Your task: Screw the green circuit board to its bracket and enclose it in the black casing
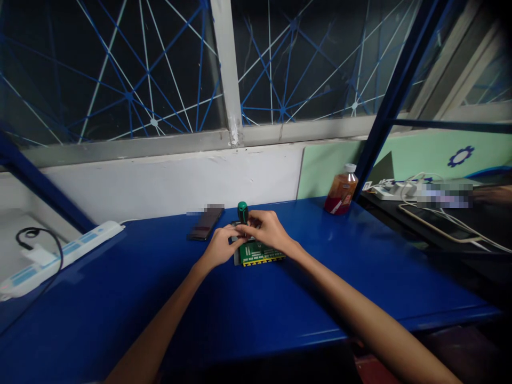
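Note:
A green circuit board (262, 253) with a yellow-black striped front edge lies on the blue table (248, 309). A screwdriver with a green and black handle (242, 212) stands upright over the board's left part. My right hand (267, 229) is closed around the screwdriver's shaft just below the handle. My left hand (220, 246) pinches at the same spot from the left, fingers pressed against the tool and the board's corner. The screwdriver tip is hidden behind my fingers.
A dark phone (205, 223) lies flat just behind and left of the board. An orange-liquid bottle (341, 190) stands at the back right. A white power strip (60, 256) with a plugged cable lies at the left edge. Cables and another power strip (396, 190) sit on the neighbouring desk.

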The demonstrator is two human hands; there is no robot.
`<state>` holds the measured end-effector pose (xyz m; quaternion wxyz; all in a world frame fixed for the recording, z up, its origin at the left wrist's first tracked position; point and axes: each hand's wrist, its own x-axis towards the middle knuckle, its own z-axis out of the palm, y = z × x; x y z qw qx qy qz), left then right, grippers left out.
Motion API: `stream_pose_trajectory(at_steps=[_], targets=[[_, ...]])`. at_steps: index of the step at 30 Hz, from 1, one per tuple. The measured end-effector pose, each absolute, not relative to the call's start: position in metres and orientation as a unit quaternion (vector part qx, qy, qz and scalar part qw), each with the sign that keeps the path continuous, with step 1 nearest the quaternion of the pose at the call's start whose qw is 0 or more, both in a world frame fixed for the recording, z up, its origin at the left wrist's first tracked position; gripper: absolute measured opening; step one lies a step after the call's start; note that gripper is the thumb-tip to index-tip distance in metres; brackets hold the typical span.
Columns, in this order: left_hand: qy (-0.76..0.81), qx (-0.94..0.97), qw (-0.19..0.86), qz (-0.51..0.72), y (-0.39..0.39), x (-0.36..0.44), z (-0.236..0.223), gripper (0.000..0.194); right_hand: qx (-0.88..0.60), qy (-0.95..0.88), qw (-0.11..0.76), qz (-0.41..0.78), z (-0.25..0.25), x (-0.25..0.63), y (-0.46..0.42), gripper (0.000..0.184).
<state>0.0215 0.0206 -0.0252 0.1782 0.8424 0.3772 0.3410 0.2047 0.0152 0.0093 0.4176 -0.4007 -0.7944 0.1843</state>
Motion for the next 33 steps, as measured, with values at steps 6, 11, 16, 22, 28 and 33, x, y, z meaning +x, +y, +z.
stream_pose_trajectory(at_steps=[6,11,16,22,28,33], targets=[[0.374,0.835,0.193,0.355,0.0191,0.0216,-0.0243,0.017,-0.391,-0.796,0.414,0.208,0.0097,0.2045,0.0149,0.027],[0.379,0.838,0.181,0.348,0.0186,0.0213,-0.0224,0.015,-0.383,-0.795,0.413,0.226,0.0092,0.2045,0.0160,0.028],[0.388,0.843,0.157,0.337,0.0191,0.0208,-0.0222,0.016,-0.374,-0.791,0.406,0.264,0.0107,0.2065,0.0160,0.027],[0.372,0.848,0.168,0.338,0.0198,0.0196,-0.0212,0.015,-0.336,-0.783,0.397,0.341,0.0127,0.2058,0.0119,0.024],[0.388,0.844,0.158,0.336,0.0205,0.0192,-0.0219,0.013,-0.363,-0.781,0.405,0.307,0.0083,0.2034,0.0126,0.026],[0.405,0.838,0.141,0.337,0.0215,0.0204,-0.0224,0.013,-0.371,-0.790,0.435,0.221,0.0052,0.2027,0.0160,0.027]])
